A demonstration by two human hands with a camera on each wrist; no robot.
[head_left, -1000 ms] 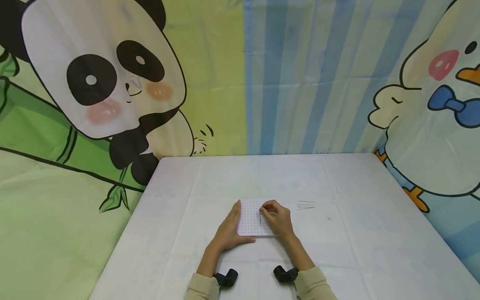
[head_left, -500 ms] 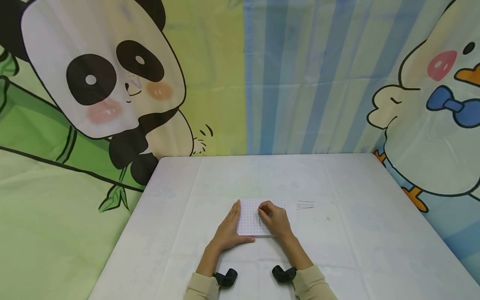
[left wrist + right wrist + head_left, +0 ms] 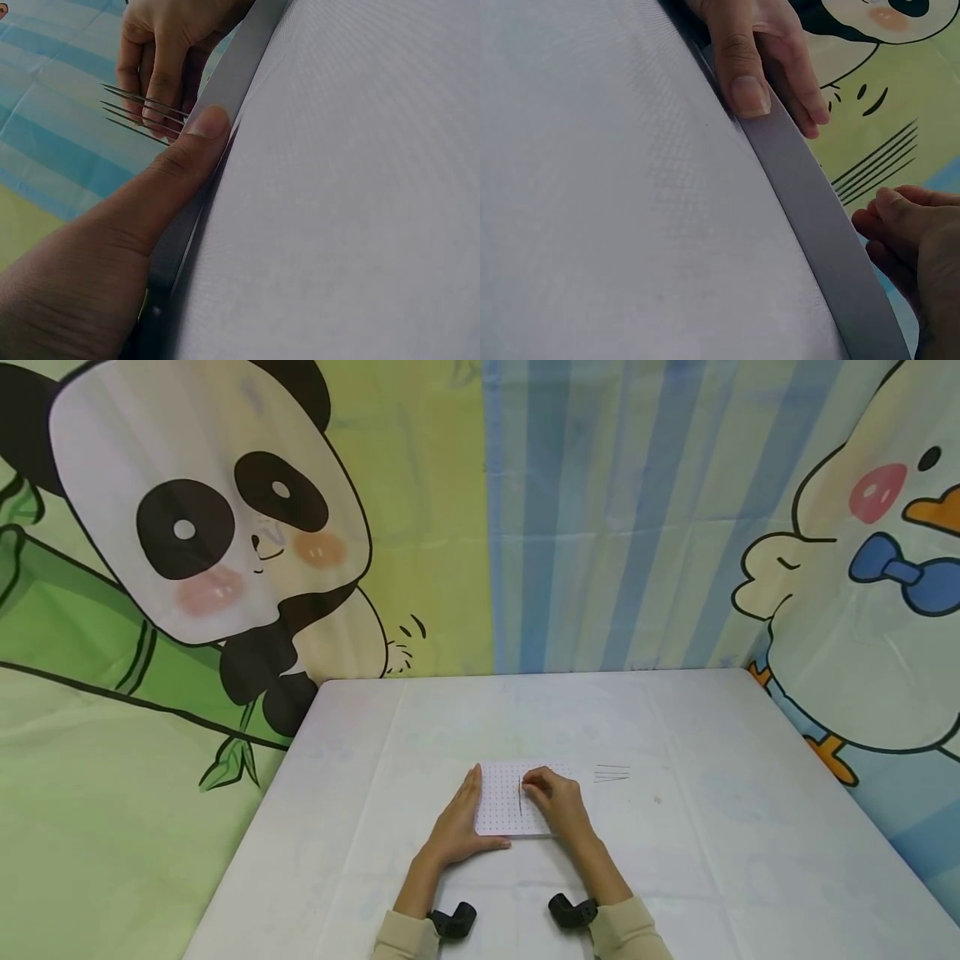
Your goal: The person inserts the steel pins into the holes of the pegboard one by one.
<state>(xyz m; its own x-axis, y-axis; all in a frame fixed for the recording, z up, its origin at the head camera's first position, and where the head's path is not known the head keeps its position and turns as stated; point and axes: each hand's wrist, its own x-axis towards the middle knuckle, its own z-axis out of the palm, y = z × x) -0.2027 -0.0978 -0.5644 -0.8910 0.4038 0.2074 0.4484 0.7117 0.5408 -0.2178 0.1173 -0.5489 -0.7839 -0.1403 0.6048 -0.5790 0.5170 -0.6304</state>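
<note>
Black wrist things: one (image 3: 453, 922) sits behind your left hand, one (image 3: 572, 911) behind your right hand.
Left hand (image 3: 456, 818): spread wide, long fingers straight on the board's left side, thumb on its near edge.
Right hand (image 3: 558, 797): finger and thumb bent close together; you can't tell if they hold a stick.
Dotted white board (image 3: 498, 806): by your left palm, under your right hand.
Standing thin sticks (image 3: 520, 797): in a row on the board, just left of your right fingertips.
Loose thin sticks (image 3: 612, 772): flat on the table (image 3: 420, 727), right of your right hand.
Panda cloth (image 3: 420, 527): far past both hands.
</note>
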